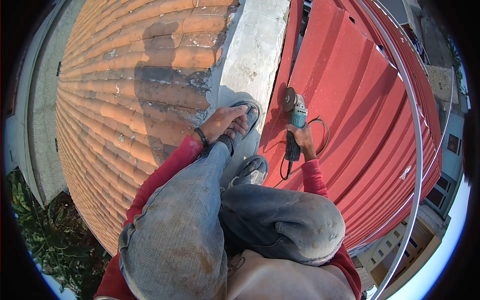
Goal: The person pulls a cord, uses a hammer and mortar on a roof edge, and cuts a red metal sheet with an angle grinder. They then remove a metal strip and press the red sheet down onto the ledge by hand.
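Note:
My right hand (302, 138) is wrapped round the body of a teal and black angle grinder (298, 119), over the red metal roofing. The grinder's round disc (289, 99) points away from me, near the sheet's edge beside the wall. Its black cord (325, 131) loops on the right and runs back below the tool. My left hand (227, 123), with a dark band at the wrist, hangs above my left shoe (254, 109). Its thumb stretches forward and its fingers are loosely bent, with nothing visible in them. My right shoe (253, 169) stands on the pale wall top.
The pale concrete wall top (257, 50) runs between orange clay tiles (110, 100) and red corrugated sheets (360, 110). A gap (301, 30) shows beside a loose red strip. A long pale pipe or cable (416, 135) curves along the right. Plants (60, 240) lie far below left.

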The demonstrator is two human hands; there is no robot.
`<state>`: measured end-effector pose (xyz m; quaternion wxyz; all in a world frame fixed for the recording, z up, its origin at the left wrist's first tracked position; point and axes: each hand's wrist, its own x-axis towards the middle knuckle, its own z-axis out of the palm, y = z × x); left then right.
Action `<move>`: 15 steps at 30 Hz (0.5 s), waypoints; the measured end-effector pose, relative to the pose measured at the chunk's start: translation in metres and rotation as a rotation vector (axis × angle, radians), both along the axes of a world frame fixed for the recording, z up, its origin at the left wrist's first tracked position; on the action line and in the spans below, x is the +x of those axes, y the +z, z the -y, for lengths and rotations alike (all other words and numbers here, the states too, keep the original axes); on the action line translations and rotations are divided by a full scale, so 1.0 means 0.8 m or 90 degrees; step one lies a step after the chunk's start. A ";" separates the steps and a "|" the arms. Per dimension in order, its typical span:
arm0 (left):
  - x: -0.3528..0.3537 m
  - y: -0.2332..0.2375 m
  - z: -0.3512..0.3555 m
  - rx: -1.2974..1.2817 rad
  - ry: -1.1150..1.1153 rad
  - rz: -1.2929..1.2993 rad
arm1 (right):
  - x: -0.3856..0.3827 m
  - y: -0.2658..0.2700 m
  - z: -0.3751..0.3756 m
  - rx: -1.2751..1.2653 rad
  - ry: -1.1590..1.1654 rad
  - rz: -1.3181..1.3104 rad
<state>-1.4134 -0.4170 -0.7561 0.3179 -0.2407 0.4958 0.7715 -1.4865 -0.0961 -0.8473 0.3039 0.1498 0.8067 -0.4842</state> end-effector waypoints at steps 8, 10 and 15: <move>-0.001 0.004 0.000 0.000 -0.002 0.003 | 0.013 -0.006 -0.006 0.014 -0.002 0.020; 0.000 0.005 0.000 -0.006 -0.002 0.005 | 0.018 -0.005 -0.007 0.008 -0.011 0.024; 0.001 0.002 -0.001 -0.012 0.004 0.009 | 0.025 -0.002 -0.005 -0.003 -0.001 0.002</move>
